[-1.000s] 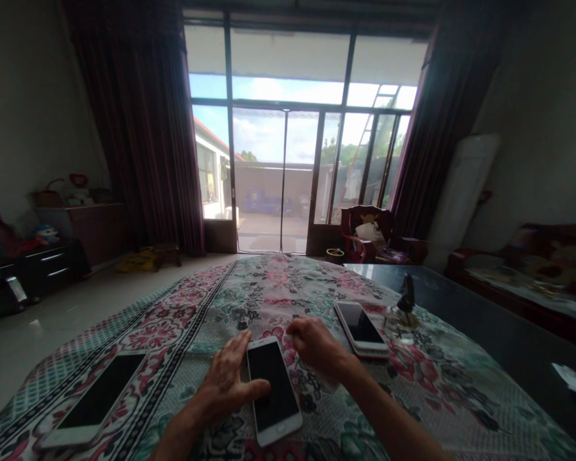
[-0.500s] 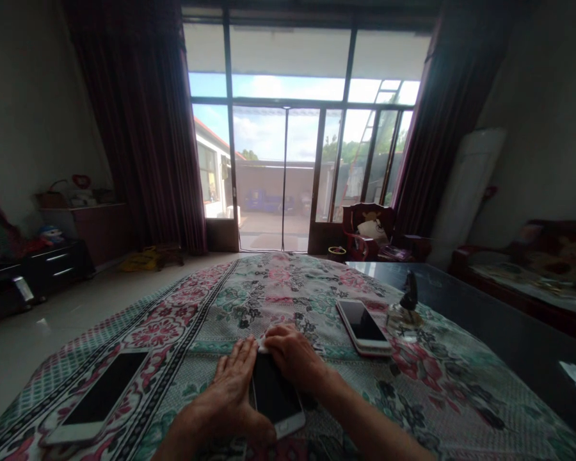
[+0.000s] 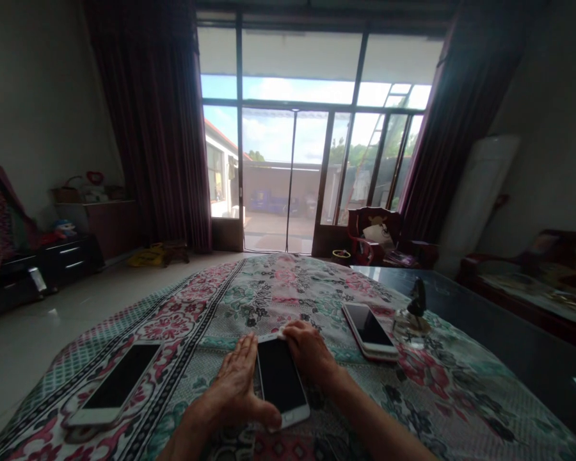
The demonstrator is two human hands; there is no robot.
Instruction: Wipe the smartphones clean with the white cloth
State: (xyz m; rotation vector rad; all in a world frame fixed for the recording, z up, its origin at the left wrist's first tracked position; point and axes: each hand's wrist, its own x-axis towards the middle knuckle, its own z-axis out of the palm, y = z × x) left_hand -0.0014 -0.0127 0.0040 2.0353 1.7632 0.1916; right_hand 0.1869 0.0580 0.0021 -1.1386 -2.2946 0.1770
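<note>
A white-framed smartphone (image 3: 283,378) with a dark screen lies face up on the patterned tablecloth, between my hands. My left hand (image 3: 235,381) braces it, with straight fingers along its left side and the thumb at its bottom edge. At the phone's upper right corner is my right hand (image 3: 312,355), its fingers curled and closed. A small whitish bit shows by those fingertips, too little of it to name. To the left lies another white smartphone (image 3: 120,378), screen up. On the right, a white smartphone (image 3: 368,328) rests on something with a reddish edge.
Right of that phone stands a clear bottle (image 3: 413,323) with a black spray top. The floral tablecloth (image 3: 206,346) covers most of the table, and a dark glossy tabletop (image 3: 480,326) extends at right. A wooden chair (image 3: 374,234) stands beyond, near the glass door.
My right hand has moved from the phone's top edge to its upper right corner, uncovering more of the screen. My left hand still braces the phone. The whole view has shifted slightly.
</note>
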